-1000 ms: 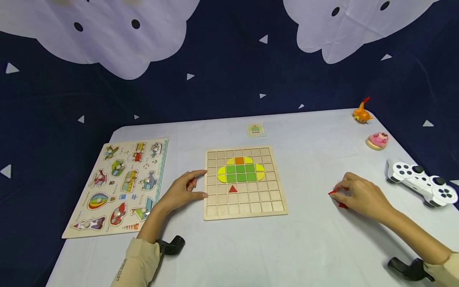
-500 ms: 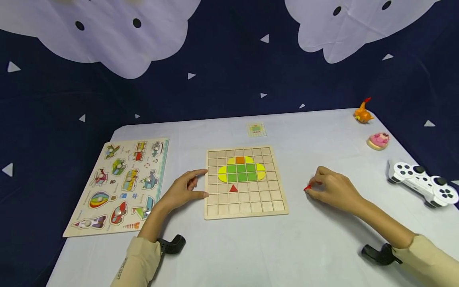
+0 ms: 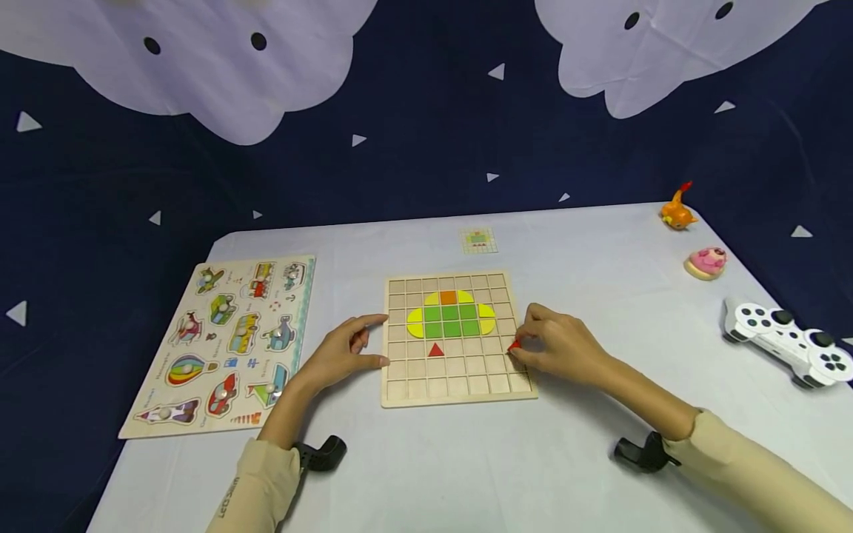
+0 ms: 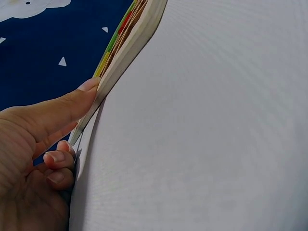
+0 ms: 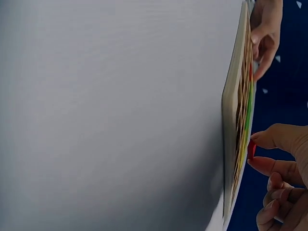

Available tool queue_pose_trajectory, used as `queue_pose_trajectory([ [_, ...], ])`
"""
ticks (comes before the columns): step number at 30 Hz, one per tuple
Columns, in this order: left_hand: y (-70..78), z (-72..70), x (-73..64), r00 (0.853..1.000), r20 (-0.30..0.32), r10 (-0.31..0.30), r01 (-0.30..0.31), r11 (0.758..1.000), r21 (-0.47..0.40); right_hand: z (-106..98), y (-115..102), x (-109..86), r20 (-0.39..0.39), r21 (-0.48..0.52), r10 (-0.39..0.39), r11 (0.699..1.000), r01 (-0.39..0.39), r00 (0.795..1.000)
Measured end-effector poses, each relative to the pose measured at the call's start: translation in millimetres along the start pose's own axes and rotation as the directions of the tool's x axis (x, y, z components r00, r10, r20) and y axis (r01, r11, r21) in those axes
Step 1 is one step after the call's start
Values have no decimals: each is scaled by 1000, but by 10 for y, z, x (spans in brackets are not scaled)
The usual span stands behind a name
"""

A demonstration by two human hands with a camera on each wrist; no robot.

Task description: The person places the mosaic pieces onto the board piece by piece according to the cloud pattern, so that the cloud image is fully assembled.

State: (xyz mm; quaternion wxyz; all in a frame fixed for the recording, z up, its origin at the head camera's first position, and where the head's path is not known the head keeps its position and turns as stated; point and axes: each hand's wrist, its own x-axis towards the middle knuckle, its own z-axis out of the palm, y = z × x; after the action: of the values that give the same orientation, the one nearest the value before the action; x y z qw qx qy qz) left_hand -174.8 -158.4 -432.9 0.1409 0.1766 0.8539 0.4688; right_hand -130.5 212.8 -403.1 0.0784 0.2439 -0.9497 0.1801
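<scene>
A wooden grid board [image 3: 436,387] lies in the middle of the table in the head view. Set in its cells are green squares [image 3: 450,312], an orange square [image 3: 448,297], yellow rounded pieces [image 3: 415,323] and one red triangle [image 3: 436,350]. My left hand [image 3: 340,352] touches the board's left edge with thumb and index fingertips set apart, the other fingers bent. Over the right edge of the board, my right hand [image 3: 566,346] pinches a small red triangle piece [image 5: 251,149] between thumb and index finger; the fingertips partly hide it.
A small pattern card [image 3: 478,240] lies behind the board. To the left is a vehicle peg puzzle [image 3: 223,348]. On the right are an orange toy figure [image 3: 677,215], a pink toy [image 3: 706,263] and a white game controller [image 3: 786,340].
My right hand has travelled left from the bare tabletop to the board's right edge, carrying the red piece. The left hand has stayed at the left edge.
</scene>
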Motion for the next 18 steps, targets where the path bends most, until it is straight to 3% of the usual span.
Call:
queue_pose_trajectory([
  [8,-11,2,5,1000,-3,-1,1,1000,8,107,-206,207,27,13,-90,996,89,996],
  [18,-11,8,4,1000,-7,-11,11,1000,3,192,-378,407,75,36,-112,993,109,991],
])
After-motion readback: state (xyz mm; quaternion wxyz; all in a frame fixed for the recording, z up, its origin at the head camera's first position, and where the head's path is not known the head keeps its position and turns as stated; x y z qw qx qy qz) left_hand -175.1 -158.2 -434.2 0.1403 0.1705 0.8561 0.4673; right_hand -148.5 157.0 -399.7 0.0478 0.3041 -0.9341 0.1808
